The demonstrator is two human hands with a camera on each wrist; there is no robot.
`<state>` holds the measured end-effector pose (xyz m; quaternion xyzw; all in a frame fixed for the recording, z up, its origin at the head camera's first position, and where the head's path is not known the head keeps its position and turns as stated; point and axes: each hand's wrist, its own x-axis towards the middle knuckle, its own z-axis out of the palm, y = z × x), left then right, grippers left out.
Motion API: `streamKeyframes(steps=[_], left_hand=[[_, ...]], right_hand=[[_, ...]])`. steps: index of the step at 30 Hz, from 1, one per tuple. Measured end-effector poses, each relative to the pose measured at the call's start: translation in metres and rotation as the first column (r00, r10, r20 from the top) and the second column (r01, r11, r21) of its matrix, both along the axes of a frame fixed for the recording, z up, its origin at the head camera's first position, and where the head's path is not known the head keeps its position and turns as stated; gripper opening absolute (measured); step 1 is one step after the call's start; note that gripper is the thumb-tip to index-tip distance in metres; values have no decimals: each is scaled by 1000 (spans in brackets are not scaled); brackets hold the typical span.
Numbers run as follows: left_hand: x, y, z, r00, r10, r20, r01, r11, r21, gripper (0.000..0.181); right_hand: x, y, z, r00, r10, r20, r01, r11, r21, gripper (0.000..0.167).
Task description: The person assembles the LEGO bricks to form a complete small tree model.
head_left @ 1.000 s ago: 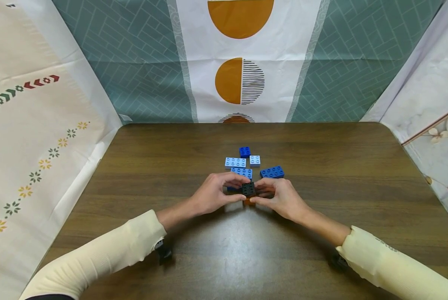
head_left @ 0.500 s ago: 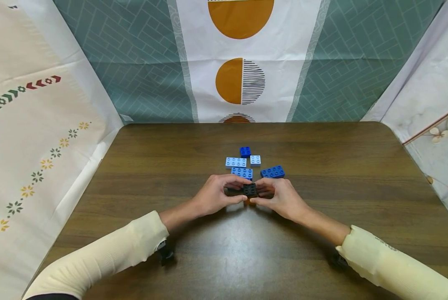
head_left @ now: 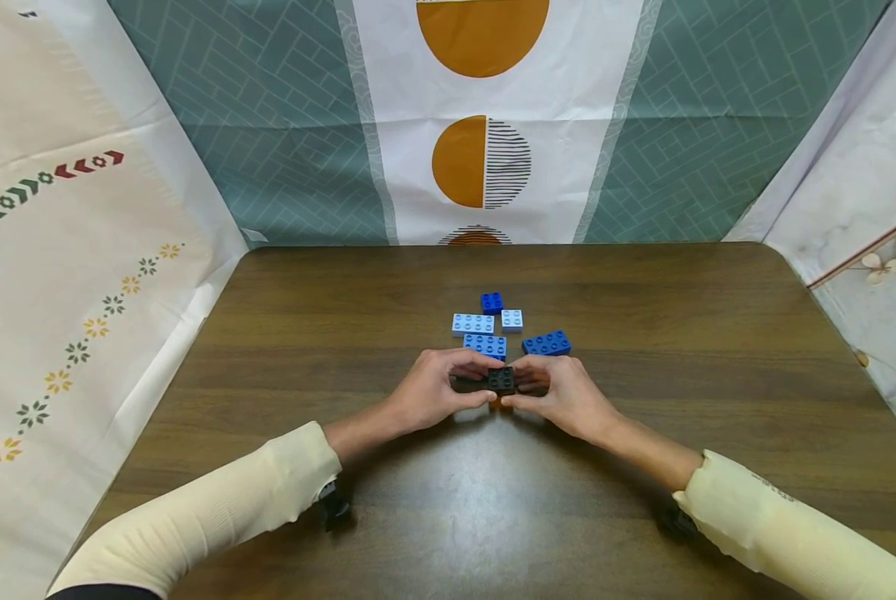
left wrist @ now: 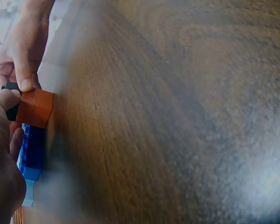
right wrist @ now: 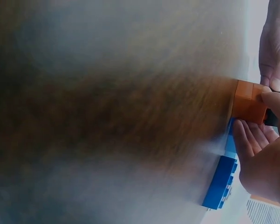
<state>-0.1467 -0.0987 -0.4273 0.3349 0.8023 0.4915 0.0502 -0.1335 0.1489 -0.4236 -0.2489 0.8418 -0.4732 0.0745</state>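
A small black brick (head_left: 501,380) with studs up sits on top of orange bricks (left wrist: 36,107), which stand on the table in a short stack. From the left side, my left hand (head_left: 432,390) pinches the black brick between thumb and fingers. My right hand (head_left: 568,396) grips it from the right, thumb at the near side near the seam with the orange (right wrist: 249,102). Both thumbs lie close together in the head view. Just behind the stack, a dark blue brick (left wrist: 34,149) shows in the left wrist view, partly hidden by my hand in the head view.
Beyond my hands on the wooden table (head_left: 342,300) lie a mid-blue brick (head_left: 484,344), a light blue brick (head_left: 473,324), a small pale brick (head_left: 511,320), a small dark blue brick (head_left: 491,302) and, to the right, a long blue brick (head_left: 546,343).
The black brick has turned slightly and sits straighter between my fingers. Both hands keep nearly the same place, and the scene has shifted very slightly in the head view.
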Motion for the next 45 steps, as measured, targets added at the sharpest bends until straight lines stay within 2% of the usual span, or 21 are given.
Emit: streamKeyframes(steps=[5, 12, 19, 30, 45], left_hand=[[0, -1, -1, 1000, 5, -4, -5, 1000, 9, 39], [0, -1, -2, 1000, 10, -6, -10, 1000, 4, 38], [2, -1, -3, 1000, 15, -1, -15, 1000, 13, 37], [5, 0, -4, 999, 38, 15, -38, 999, 13, 38], [9, 2, -4, 999, 51, 7, -51, 999, -10, 38]], right_hand=[[0, 0, 3, 1000, -6, -4, 6, 1000, 1, 36], [6, 4, 13, 995, -62, -73, 59, 997, -40, 33], [7, 4, 18, 991, -44, -125, 43, 999, -15, 34], [7, 4, 18, 993, -63, -97, 64, 998, 3, 33], [7, 5, 15, 998, -58, -36, 57, 998, -37, 33]])
